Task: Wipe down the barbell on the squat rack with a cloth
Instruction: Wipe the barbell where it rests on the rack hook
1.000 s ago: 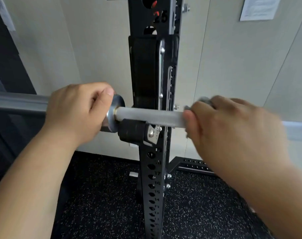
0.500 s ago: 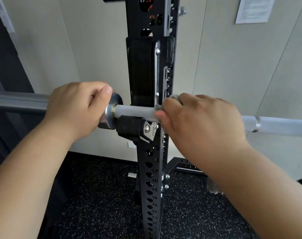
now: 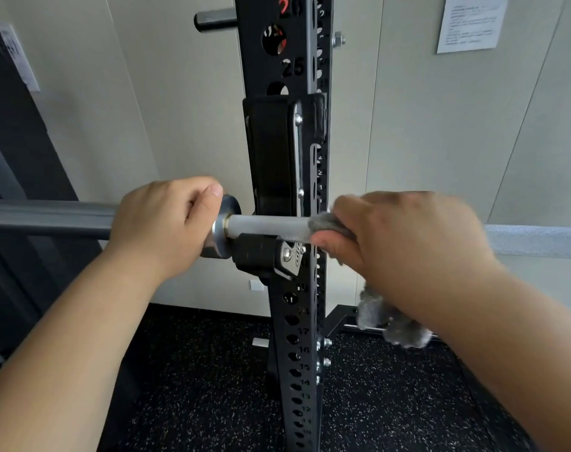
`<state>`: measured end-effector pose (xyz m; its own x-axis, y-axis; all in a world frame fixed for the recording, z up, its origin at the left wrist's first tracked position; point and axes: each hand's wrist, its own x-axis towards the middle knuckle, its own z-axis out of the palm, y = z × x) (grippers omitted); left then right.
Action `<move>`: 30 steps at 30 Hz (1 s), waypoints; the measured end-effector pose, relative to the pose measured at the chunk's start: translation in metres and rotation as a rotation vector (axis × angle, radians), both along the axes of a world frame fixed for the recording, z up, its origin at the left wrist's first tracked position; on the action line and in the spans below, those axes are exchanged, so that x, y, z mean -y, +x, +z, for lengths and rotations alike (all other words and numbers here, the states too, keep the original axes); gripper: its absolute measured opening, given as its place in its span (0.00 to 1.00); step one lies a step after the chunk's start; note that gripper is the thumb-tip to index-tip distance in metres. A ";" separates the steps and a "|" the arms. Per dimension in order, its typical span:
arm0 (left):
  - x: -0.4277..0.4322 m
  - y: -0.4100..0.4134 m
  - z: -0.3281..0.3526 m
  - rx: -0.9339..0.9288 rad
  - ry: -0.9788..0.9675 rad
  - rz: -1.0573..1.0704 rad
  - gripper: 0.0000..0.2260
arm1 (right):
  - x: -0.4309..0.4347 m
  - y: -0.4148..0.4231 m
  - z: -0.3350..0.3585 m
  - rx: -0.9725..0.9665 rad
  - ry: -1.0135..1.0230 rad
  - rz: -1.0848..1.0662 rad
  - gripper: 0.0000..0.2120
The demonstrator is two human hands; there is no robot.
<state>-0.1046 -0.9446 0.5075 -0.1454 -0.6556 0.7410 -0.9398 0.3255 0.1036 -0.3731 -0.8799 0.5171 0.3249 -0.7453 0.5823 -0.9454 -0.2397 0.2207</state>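
The silver barbell (image 3: 264, 226) lies horizontally across the black J-hook (image 3: 258, 256) of the squat rack upright (image 3: 294, 337). My left hand (image 3: 160, 223) is wrapped around the bar's thick sleeve just left of the collar (image 3: 223, 230). My right hand (image 3: 405, 243) grips a grey fluffy cloth (image 3: 326, 225) folded around the knurled shaft just right of the upright. A loose end of the cloth (image 3: 388, 321) hangs below my wrist. The shaft (image 3: 538, 239) runs on to the right edge.
The black perforated upright carries numbered holes and a peg (image 3: 212, 21) near the top. Beige wall panels stand behind, with a paper notice (image 3: 470, 24) at the upper right. Black speckled rubber flooring (image 3: 212, 402) and the rack's foot (image 3: 343, 318) lie below.
My right hand with the cloth slid left along the shaft toward the upright, then eased back slightly right. My left hand kept its grip on the sleeve.
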 end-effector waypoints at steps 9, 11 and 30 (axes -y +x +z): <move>0.000 0.000 -0.001 -0.027 -0.025 -0.003 0.25 | 0.006 -0.007 -0.002 -0.056 -0.038 0.054 0.25; -0.001 -0.001 -0.001 -0.025 -0.026 -0.003 0.24 | -0.001 -0.017 0.010 -0.051 0.108 0.009 0.29; -0.024 -0.028 0.012 -0.048 0.099 -0.094 0.21 | 0.018 -0.021 -0.007 -0.203 -0.117 0.157 0.20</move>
<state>-0.1328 -0.9211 0.5199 -0.1753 -0.7109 0.6811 -0.8988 0.3979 0.1840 -0.3938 -0.8977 0.5102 0.5500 -0.6079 0.5727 -0.8322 -0.3412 0.4371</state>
